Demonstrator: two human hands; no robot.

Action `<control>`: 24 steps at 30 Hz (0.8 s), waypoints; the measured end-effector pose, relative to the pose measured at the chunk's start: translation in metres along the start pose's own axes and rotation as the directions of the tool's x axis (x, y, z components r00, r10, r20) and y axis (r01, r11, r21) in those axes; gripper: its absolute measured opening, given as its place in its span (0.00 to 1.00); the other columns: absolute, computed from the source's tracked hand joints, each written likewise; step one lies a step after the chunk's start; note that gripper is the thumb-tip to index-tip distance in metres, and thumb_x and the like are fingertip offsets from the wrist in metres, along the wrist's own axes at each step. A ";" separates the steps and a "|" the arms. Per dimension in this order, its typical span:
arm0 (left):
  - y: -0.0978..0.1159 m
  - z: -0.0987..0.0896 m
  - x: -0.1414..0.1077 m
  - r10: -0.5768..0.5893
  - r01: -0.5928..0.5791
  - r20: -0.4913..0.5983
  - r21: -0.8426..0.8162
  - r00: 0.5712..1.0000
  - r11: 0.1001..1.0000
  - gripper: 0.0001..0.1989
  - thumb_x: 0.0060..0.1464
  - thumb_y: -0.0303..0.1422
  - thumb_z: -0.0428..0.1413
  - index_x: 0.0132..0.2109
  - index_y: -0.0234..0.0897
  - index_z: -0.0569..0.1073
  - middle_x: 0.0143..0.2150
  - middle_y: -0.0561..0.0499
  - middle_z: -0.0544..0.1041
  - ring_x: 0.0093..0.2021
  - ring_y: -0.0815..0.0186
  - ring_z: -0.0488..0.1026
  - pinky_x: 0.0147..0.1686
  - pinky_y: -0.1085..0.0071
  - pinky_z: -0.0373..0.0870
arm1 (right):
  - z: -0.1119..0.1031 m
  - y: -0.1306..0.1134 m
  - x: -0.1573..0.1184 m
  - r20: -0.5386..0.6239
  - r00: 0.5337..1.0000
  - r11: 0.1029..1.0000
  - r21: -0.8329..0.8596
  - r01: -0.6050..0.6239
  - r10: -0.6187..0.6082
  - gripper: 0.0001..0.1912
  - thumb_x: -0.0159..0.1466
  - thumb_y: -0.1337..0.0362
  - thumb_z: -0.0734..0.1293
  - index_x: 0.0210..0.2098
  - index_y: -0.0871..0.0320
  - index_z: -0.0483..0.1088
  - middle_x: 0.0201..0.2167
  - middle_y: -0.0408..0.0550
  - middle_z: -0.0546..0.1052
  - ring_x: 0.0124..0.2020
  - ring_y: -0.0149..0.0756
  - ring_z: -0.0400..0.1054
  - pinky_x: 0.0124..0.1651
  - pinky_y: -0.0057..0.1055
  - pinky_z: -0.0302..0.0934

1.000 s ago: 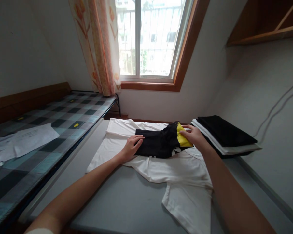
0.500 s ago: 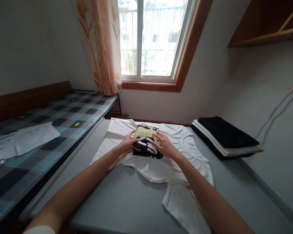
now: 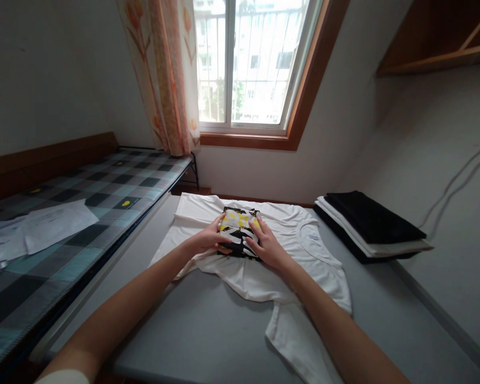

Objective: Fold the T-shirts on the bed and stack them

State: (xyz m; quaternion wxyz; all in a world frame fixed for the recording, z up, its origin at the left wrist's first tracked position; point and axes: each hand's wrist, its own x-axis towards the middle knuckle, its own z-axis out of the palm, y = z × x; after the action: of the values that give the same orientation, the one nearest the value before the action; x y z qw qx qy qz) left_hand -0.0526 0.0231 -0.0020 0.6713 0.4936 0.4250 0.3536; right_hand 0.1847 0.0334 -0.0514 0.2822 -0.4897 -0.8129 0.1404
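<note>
As I look in from my remote seat, the broadest thing before me is the grey tabletop (image 3: 208,330), with the bed (image 3: 24,288) and its checked mattress along its left side. Beyond them I see the window (image 3: 256,69), with a flowered curtain (image 3: 170,80) hanging at its left. Spread across the tabletop is a white shirt (image 3: 244,280), its collar (image 3: 318,238) toward the right and a sleeve reaching down toward me. Just beyond the collar end sits a stack of folded cloth (image 3: 376,218), black on top with white beneath, and loose papers (image 3: 60,224) lie on the mattress.

Smaller than these, a folded bundle (image 3: 237,232) in black, white and yellow rests on the white shirt, left of the collar and directly between the two hands. I judge its long axis to run from my side toward the window, though it is close to square. Neither hand is clearly nearer: both touch it, on opposite sides. I read the left hand (image 3: 207,238) as partly open and curled, holding the left edge between thumb and fingers; I can't tell whether any fingertip is underneath. The right hand (image 3: 274,250) is open, fingers parted over the right side, touching without a visible grip.
</note>
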 end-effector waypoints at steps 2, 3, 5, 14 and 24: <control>0.000 -0.006 0.003 0.055 -0.047 -0.042 0.183 0.998 0.982 0.53 0.38 0.34 0.72 0.69 0.47 0.54 0.54 0.40 0.73 0.39 0.55 0.78 0.34 0.57 0.80 | 0.001 0.002 -0.001 -0.008 1.000 1.000 -0.015 0.007 -0.007 0.36 0.66 0.43 0.58 0.67 0.57 0.59 0.72 0.60 0.47 0.72 0.51 0.41 0.69 0.49 0.43; 0.001 -0.009 0.004 0.119 -0.086 -0.091 0.302 0.989 0.949 0.48 0.40 0.37 0.71 0.67 0.44 0.59 0.52 0.40 0.74 0.40 0.54 0.78 0.35 0.56 0.80 | 0.002 0.002 -0.002 -0.010 1.000 1.000 -0.021 0.009 -0.009 0.36 0.66 0.43 0.58 0.67 0.58 0.59 0.72 0.60 0.48 0.72 0.51 0.41 0.69 0.50 0.44; 0.001 -0.013 0.009 0.330 -0.177 -0.185 0.560 0.926 0.810 0.37 0.46 0.39 0.67 0.62 0.39 0.67 0.53 0.40 0.73 0.45 0.53 0.77 0.43 0.54 0.79 | 0.001 0.002 -0.002 -0.013 1.000 0.999 -0.043 0.010 -0.010 0.36 0.67 0.44 0.58 0.67 0.58 0.60 0.72 0.60 0.49 0.72 0.51 0.42 0.68 0.50 0.45; -0.027 0.000 0.016 0.541 -0.342 0.097 0.862 0.836 0.375 0.31 0.62 0.44 0.52 0.67 0.33 0.62 0.70 0.37 0.58 0.71 0.55 0.52 0.68 0.54 0.53 | -0.007 -0.030 0.035 0.026 0.999 0.975 -0.217 0.037 -0.032 0.30 0.72 0.51 0.49 0.64 0.61 0.63 0.70 0.58 0.54 0.72 0.52 0.42 0.69 0.53 0.41; -0.037 0.001 0.013 0.442 -0.244 0.141 0.952 0.886 0.186 0.34 0.66 0.46 0.43 0.71 0.30 0.53 0.72 0.33 0.49 0.73 0.53 0.44 0.68 0.49 0.48 | 0.007 -0.025 0.060 0.183 0.983 0.959 -0.277 0.064 -0.013 0.32 0.72 0.47 0.48 0.67 0.56 0.60 0.69 0.56 0.58 0.70 0.49 0.49 0.68 0.50 0.43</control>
State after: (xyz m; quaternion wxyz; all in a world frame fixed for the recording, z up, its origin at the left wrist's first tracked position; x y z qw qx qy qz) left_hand -0.0448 0.0244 -0.0399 0.1050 0.8449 0.4815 0.2081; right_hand 0.1411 0.0736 -0.0248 0.1382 -0.4942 -0.8561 0.0612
